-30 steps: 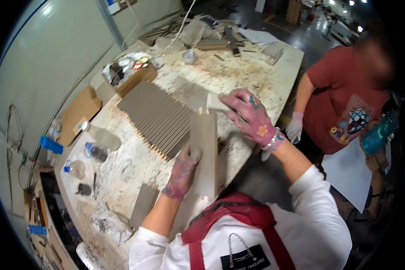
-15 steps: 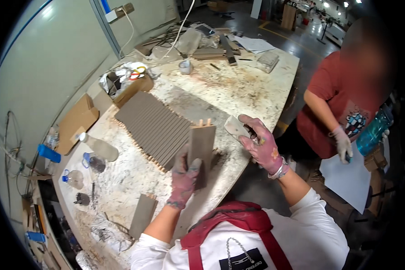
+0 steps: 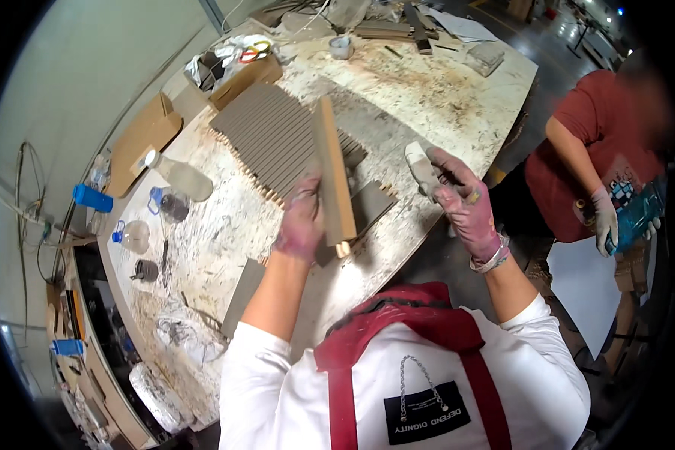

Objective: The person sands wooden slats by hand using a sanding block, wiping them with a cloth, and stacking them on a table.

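Observation:
My left hand (image 3: 300, 221), in a stained pink glove, grips a flat board (image 3: 333, 169) standing on its edge. A tan bare edge of this board shows, its broad side is grey-brown, and pale dowel pegs stick out at its near end. My right hand (image 3: 466, 206), gloved alike, is closed around a small whitish, smudged block (image 3: 421, 169), held apart from the board. Behind the board lies a row of grey-brown slats (image 3: 266, 135) set side by side, pegs along their ends. Another pegged slat (image 3: 371, 206) lies between my hands, partly hidden by the board.
Bottles (image 3: 180, 176) and a small dark pot (image 3: 144, 271) stand at the table's left. A cardboard box (image 3: 247, 81) with scissors sits farther back, near a small cup (image 3: 341, 48). At right, a person in a red shirt (image 3: 577, 150) holds a teal bottle (image 3: 637, 217).
My left hand has turned the board, so its tan edge and near-end pegs now show. The block in my right hand has tilted edge-on. The view has shifted, and the other person's hands have moved.

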The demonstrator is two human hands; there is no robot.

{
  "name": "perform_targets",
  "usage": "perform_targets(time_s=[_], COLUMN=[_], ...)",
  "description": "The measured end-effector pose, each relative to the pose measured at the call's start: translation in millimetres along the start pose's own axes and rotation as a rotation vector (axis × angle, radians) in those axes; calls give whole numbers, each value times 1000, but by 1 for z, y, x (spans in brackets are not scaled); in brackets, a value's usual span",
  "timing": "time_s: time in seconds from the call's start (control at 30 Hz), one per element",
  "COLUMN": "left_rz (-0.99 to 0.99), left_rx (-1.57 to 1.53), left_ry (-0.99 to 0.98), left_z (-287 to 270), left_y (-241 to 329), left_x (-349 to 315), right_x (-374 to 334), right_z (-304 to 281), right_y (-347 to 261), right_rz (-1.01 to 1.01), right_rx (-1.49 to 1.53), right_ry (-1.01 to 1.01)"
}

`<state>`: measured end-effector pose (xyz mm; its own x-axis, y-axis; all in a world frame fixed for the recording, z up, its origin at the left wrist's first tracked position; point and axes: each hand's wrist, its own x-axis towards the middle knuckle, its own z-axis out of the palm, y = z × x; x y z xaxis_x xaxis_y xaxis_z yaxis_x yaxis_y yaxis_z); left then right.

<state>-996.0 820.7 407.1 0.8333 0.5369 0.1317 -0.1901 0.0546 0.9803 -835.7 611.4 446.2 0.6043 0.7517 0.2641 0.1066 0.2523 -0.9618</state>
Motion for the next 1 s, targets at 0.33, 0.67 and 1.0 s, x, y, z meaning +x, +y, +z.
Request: perform_targets(time_s=[0.33,0.67,1.0], left_rz=[-475,-525,-427], left_rx=[-919,-951,-944], left_ry=[-143,-138,-29], left_z=[35,44,32], left_y=[-54,-29,17], left_x=[-15,-22,-8], right_x=[-10,-33,-46], right_z=[44,27,10], right_y=[55,65,37], right_rz=[333,412,335], right_rx=[907,886,622], right_ry=[-374,-347,-266])
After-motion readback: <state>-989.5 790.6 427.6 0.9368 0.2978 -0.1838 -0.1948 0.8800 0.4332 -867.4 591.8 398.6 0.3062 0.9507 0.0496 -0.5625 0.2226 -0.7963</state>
